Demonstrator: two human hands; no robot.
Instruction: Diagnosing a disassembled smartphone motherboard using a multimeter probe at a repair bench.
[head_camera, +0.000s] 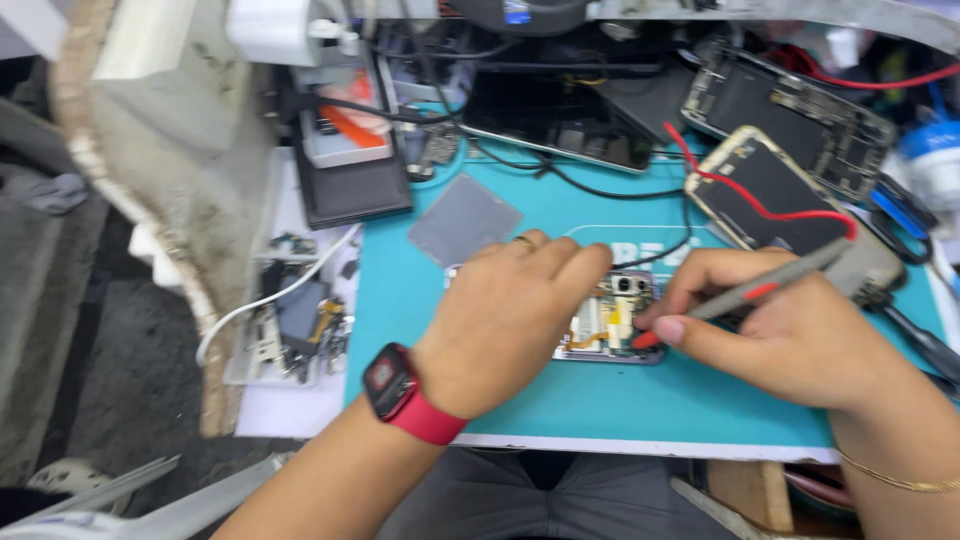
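An opened phone (615, 325) lies on a teal work mat (600, 400), its circuit board and camera module exposed. My left hand (510, 320), with a ring and a red-strapped watch on the wrist, rests on the phone's left part and holds it down with fingers curled. My right hand (780, 330) grips a grey probe with a red tip (760, 290), the tip touching the phone's board near its lower right. A red wire (760, 205) runs from the probe toward the back.
Two more opened phones (790, 115) (770, 195) lie at the back right, a dark screen panel (560, 120) behind the mat. A grey square pad (465, 220) sits on the mat. A tray of small parts (290, 325) stands left of it. Black cables cross the back.
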